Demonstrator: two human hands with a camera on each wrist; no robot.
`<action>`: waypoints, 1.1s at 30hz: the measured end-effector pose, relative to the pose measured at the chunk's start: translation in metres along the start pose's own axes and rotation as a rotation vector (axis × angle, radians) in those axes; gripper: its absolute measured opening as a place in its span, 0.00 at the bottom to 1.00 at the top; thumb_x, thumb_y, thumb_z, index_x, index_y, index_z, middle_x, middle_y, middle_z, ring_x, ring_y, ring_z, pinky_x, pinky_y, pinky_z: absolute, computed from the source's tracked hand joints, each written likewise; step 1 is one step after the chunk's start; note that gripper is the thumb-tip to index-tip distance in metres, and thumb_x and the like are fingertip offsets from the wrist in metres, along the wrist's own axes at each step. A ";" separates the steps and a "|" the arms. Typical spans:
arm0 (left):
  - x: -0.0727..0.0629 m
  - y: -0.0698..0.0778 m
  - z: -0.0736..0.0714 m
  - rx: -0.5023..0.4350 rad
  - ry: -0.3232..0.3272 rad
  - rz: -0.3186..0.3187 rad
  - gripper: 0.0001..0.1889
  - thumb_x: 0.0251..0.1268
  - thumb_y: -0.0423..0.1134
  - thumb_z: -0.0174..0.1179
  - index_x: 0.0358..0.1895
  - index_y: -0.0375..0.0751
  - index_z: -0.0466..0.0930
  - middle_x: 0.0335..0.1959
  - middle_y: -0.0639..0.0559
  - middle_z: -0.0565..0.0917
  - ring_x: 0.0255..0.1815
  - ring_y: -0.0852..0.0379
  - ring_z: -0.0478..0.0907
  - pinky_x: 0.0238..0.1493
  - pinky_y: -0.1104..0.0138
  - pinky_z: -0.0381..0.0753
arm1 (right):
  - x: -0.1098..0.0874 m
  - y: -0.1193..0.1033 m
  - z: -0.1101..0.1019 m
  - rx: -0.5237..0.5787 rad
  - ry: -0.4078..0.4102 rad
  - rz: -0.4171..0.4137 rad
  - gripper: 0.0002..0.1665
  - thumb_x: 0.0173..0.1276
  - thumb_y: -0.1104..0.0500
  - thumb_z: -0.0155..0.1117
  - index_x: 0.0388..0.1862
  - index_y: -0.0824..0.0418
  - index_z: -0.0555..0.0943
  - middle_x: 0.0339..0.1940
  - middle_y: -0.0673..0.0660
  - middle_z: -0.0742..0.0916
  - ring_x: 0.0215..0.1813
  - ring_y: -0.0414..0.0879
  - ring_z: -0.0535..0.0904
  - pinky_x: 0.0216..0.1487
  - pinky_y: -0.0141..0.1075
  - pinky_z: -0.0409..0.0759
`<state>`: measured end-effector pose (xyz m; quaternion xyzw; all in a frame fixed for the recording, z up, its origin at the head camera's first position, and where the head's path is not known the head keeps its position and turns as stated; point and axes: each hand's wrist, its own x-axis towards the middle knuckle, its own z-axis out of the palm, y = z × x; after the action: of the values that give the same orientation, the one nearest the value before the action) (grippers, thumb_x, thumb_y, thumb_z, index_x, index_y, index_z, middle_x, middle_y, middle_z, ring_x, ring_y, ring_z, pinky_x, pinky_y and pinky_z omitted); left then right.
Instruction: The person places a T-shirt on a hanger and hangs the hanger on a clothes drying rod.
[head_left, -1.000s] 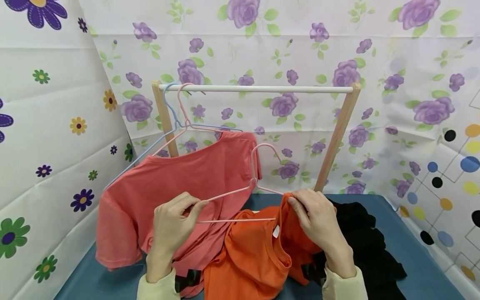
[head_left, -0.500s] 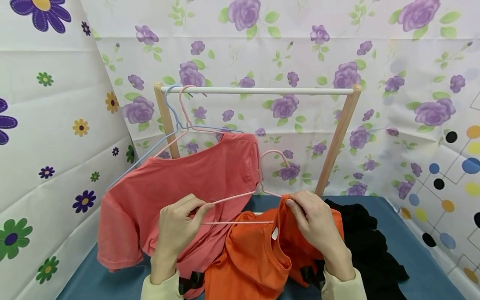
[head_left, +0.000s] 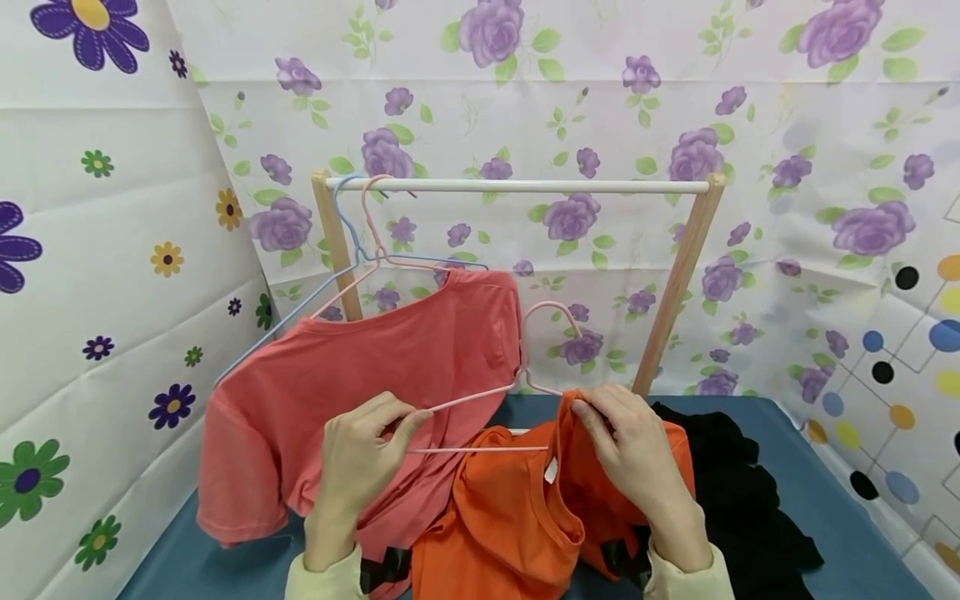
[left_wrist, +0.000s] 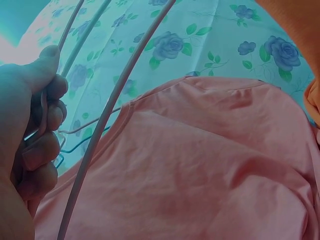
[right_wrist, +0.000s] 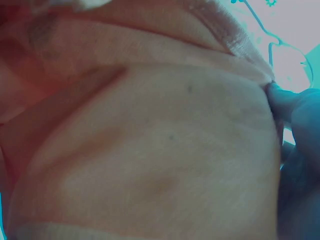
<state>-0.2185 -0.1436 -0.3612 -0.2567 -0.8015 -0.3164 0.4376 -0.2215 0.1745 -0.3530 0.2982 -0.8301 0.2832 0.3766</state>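
My left hand (head_left: 367, 454) grips the left end of a pink clothes hanger (head_left: 474, 397), fingers curled round its wire. The hanger's hook stands upright, and its right arm runs into the neck of an orange T-shirt (head_left: 498, 508). With thumb and fingers my right hand (head_left: 630, 442) pinches the shirt's neckline by the hanger's right shoulder. A white label shows inside the collar. In the left wrist view, the fingers of the left hand (left_wrist: 42, 125) wrap the wire, and the lower bar crosses in front. Cloth fills most of the right wrist view, with the right hand (right_wrist: 300, 145) at its edge.
A rack with a white rail (head_left: 517, 186) and wooden posts stands behind. At its left end hang a blue hanger (head_left: 288, 315) and a pink hanger bearing a coral T-shirt (head_left: 390, 358). Black cloth (head_left: 750, 500) lies on the blue table (head_left: 787, 450) at right.
The pink hanger has shifted slightly right, further into the orange T-shirt, along with my left hand. My right hand keeps its pinch on the neckline. The head view has tilted slightly.
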 end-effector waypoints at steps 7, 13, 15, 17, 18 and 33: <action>0.000 0.000 0.002 0.010 -0.007 -0.001 0.04 0.56 0.41 0.72 0.27 0.52 0.85 0.20 0.66 0.76 0.14 0.69 0.60 0.16 0.73 0.61 | -0.001 -0.004 0.001 -0.025 -0.017 0.080 0.06 0.71 0.62 0.62 0.43 0.55 0.84 0.35 0.46 0.82 0.41 0.41 0.78 0.40 0.41 0.78; 0.000 0.000 0.001 0.004 0.001 -0.001 0.05 0.54 0.38 0.73 0.27 0.51 0.85 0.20 0.65 0.76 0.14 0.69 0.61 0.17 0.73 0.61 | 0.000 -0.006 0.004 -0.004 -0.002 0.084 0.05 0.72 0.63 0.60 0.41 0.55 0.83 0.31 0.43 0.78 0.35 0.37 0.73 0.33 0.35 0.73; 0.000 0.000 0.001 0.009 -0.001 -0.001 0.05 0.54 0.39 0.73 0.27 0.51 0.85 0.20 0.65 0.76 0.14 0.69 0.60 0.17 0.73 0.61 | 0.001 -0.007 0.005 -0.003 0.004 0.085 0.06 0.72 0.63 0.60 0.42 0.55 0.82 0.31 0.43 0.77 0.35 0.37 0.72 0.32 0.35 0.72; 0.000 0.000 0.002 0.011 -0.007 -0.004 0.04 0.54 0.39 0.72 0.27 0.51 0.85 0.20 0.66 0.75 0.14 0.69 0.60 0.17 0.73 0.61 | 0.001 -0.007 0.005 -0.004 0.010 0.084 0.06 0.73 0.64 0.60 0.42 0.55 0.82 0.31 0.43 0.77 0.35 0.37 0.71 0.32 0.35 0.72; 0.000 0.001 0.002 0.010 -0.010 -0.005 0.04 0.55 0.40 0.72 0.27 0.51 0.85 0.21 0.66 0.75 0.14 0.69 0.60 0.17 0.73 0.61 | 0.001 -0.007 0.005 -0.006 0.012 0.084 0.06 0.72 0.64 0.60 0.41 0.55 0.82 0.31 0.43 0.76 0.35 0.37 0.71 0.32 0.35 0.72; 0.001 0.005 0.009 -0.003 -0.037 0.005 0.05 0.58 0.42 0.71 0.27 0.53 0.85 0.21 0.67 0.75 0.15 0.70 0.62 0.17 0.73 0.63 | 0.001 -0.010 0.010 -0.023 0.049 0.054 0.06 0.72 0.64 0.60 0.43 0.56 0.82 0.32 0.45 0.77 0.34 0.38 0.72 0.31 0.35 0.72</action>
<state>-0.2204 -0.1337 -0.3627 -0.2650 -0.8084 -0.3116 0.4233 -0.2191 0.1608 -0.3555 0.2643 -0.8317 0.2909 0.3923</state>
